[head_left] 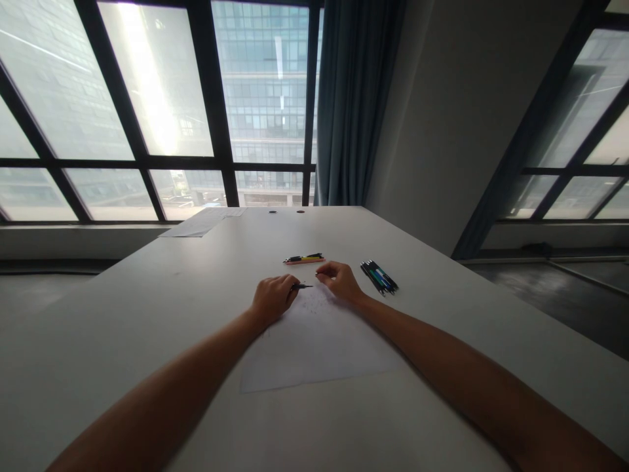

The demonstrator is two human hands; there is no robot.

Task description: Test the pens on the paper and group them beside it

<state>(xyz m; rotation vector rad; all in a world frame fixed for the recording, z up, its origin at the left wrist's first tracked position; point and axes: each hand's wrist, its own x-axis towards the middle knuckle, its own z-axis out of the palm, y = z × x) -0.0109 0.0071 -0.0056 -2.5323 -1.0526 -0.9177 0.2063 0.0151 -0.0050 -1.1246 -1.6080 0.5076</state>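
My left hand (273, 298) is closed around a dark pen (301, 286), whose thin end sticks out to the right. Across a small gap, my right hand (339, 280) pinches a tiny dark piece (318, 273) between thumb and fingertips; it is too small to name. Both hands are over the far part of a white sheet of paper (319, 354), which carries faint small marks. Just beyond the hands lies a small group of pens (303, 259), yellow, orange and black. Right of my right hand, several pens (379, 277) in black, green and blue lie side by side.
The white table (196, 275) stretches away toward the windows. Some printed sheets (196, 224) lie at its far left corner, and two round dark inserts (301, 212) sit near the far edge. A blue-grey curtain (351, 105) hangs behind, beside a grey pillar (442, 118).
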